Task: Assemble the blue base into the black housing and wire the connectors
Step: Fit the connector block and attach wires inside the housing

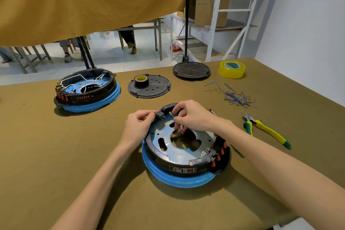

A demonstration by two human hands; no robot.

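Observation:
A black housing sits inside a blue base in front of me, with a silver metal plate on top and orange switches on its right side. My left hand grips the housing's far left rim beside a small black socket. My right hand pinches a blue wire with a brass connector just right of that socket. A second unit, wired with white leads, stands at the far left.
Loose blue wires lie to the right, with yellow-green cutters nearer. Two black round covers lie at the back, one with a black tape roll on it. Yellow tape sits far right. The table edge runs close on the right.

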